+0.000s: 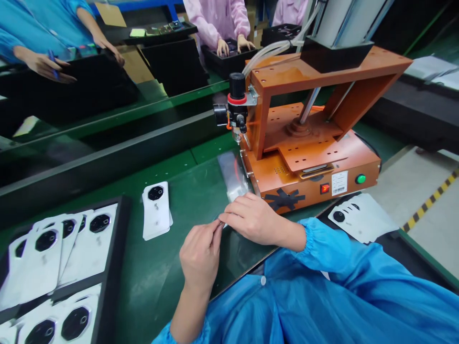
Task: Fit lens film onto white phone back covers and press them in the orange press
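Note:
My left hand [201,255] and my right hand [253,220] meet at the front of the green work surface [154,272]. Their fingers are pinched together around something small, mostly hidden by the fingertips. A small stack of white phone back covers [157,217], each with a dark round camera area, lies to the left of my hands. Just beyond my right hand is a clear plastic sheet or bag [232,174], beside the orange press machine [294,186].
A black tray [116,248] holds several white covers at the left. More covers [362,217] lie fanned at the right, beside my sleeve. The press has a black regulator [237,107] on its left. Across the bench, people in blue and pink handle dark trays.

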Demonstrator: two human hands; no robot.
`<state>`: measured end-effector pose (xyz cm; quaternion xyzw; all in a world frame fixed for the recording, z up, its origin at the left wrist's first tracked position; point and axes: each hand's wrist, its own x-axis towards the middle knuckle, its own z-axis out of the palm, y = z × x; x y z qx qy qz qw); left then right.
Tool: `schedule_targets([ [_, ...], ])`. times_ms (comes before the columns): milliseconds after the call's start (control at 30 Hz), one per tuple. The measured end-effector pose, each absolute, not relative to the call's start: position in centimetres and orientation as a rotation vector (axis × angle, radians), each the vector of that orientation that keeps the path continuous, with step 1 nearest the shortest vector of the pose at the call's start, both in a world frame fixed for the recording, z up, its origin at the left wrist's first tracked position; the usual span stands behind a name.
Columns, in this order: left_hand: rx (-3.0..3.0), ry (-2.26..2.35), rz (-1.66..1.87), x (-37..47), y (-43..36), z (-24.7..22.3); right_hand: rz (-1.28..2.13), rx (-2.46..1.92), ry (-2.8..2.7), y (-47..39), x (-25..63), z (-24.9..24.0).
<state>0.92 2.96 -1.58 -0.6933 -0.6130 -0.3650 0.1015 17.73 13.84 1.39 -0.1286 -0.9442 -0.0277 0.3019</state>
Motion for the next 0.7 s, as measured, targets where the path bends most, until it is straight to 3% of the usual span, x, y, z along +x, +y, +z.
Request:
schedule_targets([
  [133,-2.028,-2.006,-1.255,0.9,2.9,-1.8,-0.181,-0.292,-2.513,13.9,18.0,1.4],
  [333,-1.567,-2.755,-2.235,3.0,1.4,-1.6,-0.136,-0.105,-2.523,13.1,18.5,1.4],
  [567,-0.621,-2.804,-2.324,2.8,-6.7,-4.8,0.275,0.279,-2.392,11.4,17.8,-1.9],
  [700,-0.013,-2.773,-2.083,1.9,-15.6,-7.7,0.718,-0.101,-2.175,10.4,16.7,-2.9],
])
